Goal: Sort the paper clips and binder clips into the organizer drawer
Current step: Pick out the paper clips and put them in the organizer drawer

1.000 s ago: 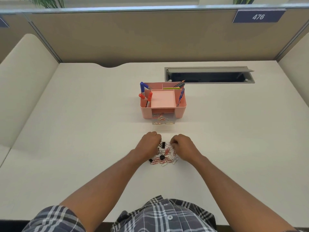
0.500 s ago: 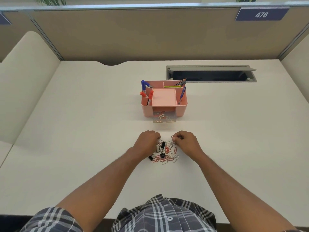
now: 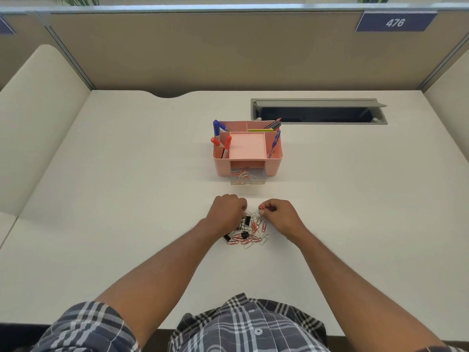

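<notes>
A pile of red and silver paper clips mixed with small black binder clips lies on the white desk between my hands. My right hand is curled at the pile's right edge and pinches a red paper clip at its fingertips. At the pile's left edge, my left hand has its fingers curled down into the clips; what it holds is hidden. Beyond the pile stands a pink organizer. Its clear drawer is pulled out at the front and holds several paper clips.
The organizer's top compartments hold blue and red markers, a blue pen and pencils. An open cable hatch is set in the desk behind it. Beige partition walls enclose the desk on three sides.
Both hands have shifted slightly away from me along the pile. My right hand has lifted a red paper clip out of the pile and now pinches it at its fingertips.
</notes>
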